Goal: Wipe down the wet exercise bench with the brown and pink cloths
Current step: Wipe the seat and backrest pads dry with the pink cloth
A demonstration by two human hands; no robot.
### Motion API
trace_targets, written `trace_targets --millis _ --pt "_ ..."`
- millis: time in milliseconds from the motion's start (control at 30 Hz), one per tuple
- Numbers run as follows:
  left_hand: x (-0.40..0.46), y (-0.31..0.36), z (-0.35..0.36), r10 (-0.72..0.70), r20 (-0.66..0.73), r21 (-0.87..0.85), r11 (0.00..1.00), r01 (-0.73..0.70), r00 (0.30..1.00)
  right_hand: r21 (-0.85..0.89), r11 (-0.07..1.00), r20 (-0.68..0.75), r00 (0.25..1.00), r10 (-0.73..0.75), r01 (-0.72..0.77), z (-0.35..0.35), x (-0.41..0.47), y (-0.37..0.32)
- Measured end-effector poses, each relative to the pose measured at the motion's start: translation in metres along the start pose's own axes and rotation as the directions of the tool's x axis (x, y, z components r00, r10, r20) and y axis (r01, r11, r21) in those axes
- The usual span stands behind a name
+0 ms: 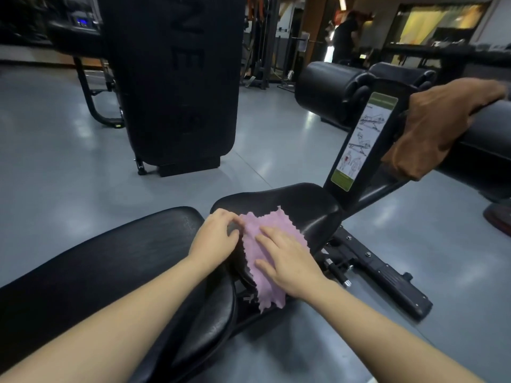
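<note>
Pressing down on the pink cloth (pixel 265 252), your right hand (pixel 287 258) lies flat across it, fingers straight and spread a little, palm on the fabric. The cloth sits at the near edge of the black seat pad (pixel 290 205) of the exercise bench and hangs over into the gap between that pad and the long back pad (pixel 110 266), its ragged lower corner dangling toward the frame below. Your left hand (pixel 218 236) rests on the end of the back pad just beside the cloth, fingers bent, the fingertips (pixel 240 220) at the cloth's left edge; whether they pinch the fabric or only touch it cannot be told.

Up to your right, the brown cloth (pixel 439 128) is draped over a black padded roller (pixel 492 125), well apart from both hands. Next to it, an instruction label (pixel 362 139) with green bands and exercise drawings runs down the bench's upright post. Beyond the bench stands another upright black pad (pixel 179 78) on the grey gym floor (pixel 55 150), and a person in dark clothing (pixel 345 37) stands far back among the machines.
</note>
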State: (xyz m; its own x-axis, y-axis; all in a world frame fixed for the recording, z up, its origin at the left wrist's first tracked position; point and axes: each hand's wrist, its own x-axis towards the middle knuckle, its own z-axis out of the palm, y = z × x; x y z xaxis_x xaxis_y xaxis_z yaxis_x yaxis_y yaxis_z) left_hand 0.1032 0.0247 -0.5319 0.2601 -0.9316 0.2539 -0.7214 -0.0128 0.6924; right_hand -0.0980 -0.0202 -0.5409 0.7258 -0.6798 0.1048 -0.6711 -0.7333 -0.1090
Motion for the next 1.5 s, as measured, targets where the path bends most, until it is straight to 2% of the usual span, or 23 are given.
trace_targets --millis 200,367,533,800,1033,1500 --pt "-0.056 -0.021 -0.023 0.085 -0.025 0.067 0.994 -0.084 0.996 -0.099 0.994 0.079 0.996 -0.031 0.039 0.005 0.01 0.007" --pt "-0.095 -0.046 -0.034 0.214 0.04 0.295 0.931 -0.216 0.976 -0.188 0.981 0.111 0.993 -0.033 0.054 0.004 0.021 -0.001" --pt "-0.107 -0.081 -0.031 0.191 0.032 0.421 0.888 -0.186 0.981 -0.211 0.975 0.146 0.988 -0.039 0.07 0.005 0.028 -0.005" --pt "-0.114 -0.093 -0.019 0.136 0.045 0.407 0.902 -0.143 0.99 -0.242 0.965 0.129 0.989 -0.074 0.104 0.009 0.034 -0.004" --pt "-0.114 -0.096 -0.019 0.135 0.067 0.42 0.895 -0.15 0.989 -0.253 0.957 0.157 0.982 -0.107 0.145 0.023 0.082 -0.023" --pt "-0.113 -0.096 -0.02 0.146 0.054 0.411 0.898 -0.155 0.988 -0.23 0.97 0.156 0.987 -0.04 0.075 0.03 0.175 -0.019"
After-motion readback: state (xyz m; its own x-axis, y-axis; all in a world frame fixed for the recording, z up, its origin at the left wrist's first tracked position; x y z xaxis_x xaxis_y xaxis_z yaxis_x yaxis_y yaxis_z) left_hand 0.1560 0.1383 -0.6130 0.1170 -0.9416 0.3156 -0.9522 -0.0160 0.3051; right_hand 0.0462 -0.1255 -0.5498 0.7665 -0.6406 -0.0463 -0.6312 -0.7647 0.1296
